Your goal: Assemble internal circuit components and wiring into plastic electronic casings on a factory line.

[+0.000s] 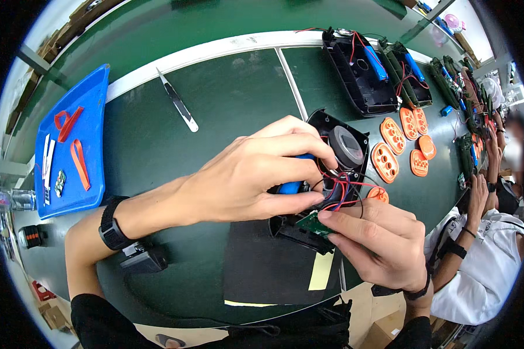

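Note:
A black plastic housing (360, 139) lies in front of me, with a round black speaker-like part (346, 146) and a blue battery cell (290, 187) inside. My left hand (268, 171) reaches over it from the left, fingers bent together at a bundle of red, blue and black wires (344, 185). The fingertips seem to pinch the wires, partly hidden by the hand itself. My right hand (384, 238) pinches a small green circuit board (314, 223) between thumb and fingers at the housing's near edge; the wires run towards this board.
On the left sits a blue tray (93, 200) with orange straps and small parts. Tweezers (177, 102) lie farther back. Orange pads (385, 161) and other housings (361, 75) lie to the right, near a co-worker's hands (478, 195). A black mat (262, 267) is nearest me.

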`<state>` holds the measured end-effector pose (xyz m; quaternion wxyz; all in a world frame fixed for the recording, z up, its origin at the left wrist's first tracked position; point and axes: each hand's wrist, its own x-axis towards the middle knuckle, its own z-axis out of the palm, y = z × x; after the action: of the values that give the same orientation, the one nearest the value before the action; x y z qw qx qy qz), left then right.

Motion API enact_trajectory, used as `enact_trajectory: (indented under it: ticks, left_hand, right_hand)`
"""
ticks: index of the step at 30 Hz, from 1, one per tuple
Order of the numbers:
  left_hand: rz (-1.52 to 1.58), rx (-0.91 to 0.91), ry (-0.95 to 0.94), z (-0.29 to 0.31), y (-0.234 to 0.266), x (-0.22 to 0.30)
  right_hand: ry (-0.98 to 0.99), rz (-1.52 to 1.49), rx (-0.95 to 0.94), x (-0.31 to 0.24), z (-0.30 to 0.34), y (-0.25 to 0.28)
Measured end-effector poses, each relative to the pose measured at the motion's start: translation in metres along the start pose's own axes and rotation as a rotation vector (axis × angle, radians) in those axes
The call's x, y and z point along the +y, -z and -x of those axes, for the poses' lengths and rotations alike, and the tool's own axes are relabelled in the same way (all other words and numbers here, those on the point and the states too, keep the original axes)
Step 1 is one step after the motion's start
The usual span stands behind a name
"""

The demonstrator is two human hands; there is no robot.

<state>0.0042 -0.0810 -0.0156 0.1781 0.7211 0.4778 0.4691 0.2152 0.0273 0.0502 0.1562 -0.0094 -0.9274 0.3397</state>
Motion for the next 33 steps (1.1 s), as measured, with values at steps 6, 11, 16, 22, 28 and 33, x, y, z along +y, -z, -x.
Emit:
enact_trajectory:
  ticks: [6,11,16,22,28,33]
  left_hand:
    - [-0.09,0.147,0.031,-0.002,-0.011,0.002]
    - [-0.077,0.175,0.041,-0.002,-0.012,0.003]
    - [-0.139,0.202,0.078,-0.003,-0.011,0.006]
    - [-0.177,0.2,0.071,-0.007,-0.011,0.01]
    - [-0.188,0.216,0.049,-0.006,-0.009,0.011]
    - [-0.158,0.229,0.076,-0.007,-0.007,0.013]
  right_hand:
    - [0.09,0.083,0.009,-0.002,-0.006,0.002]
    - [0.038,0.053,-0.013,0.0,-0.004,0.008]
    - [-0.202,-0.005,-0.02,-0.013,0.003,0.03]
    - [-0.344,-0.046,-0.059,-0.007,0.016,0.048]
    - [-0.393,-0.316,-0.005,-0.008,0.021,0.041]
    - [-0.519,-0.656,0.152,-0.009,0.024,0.04]
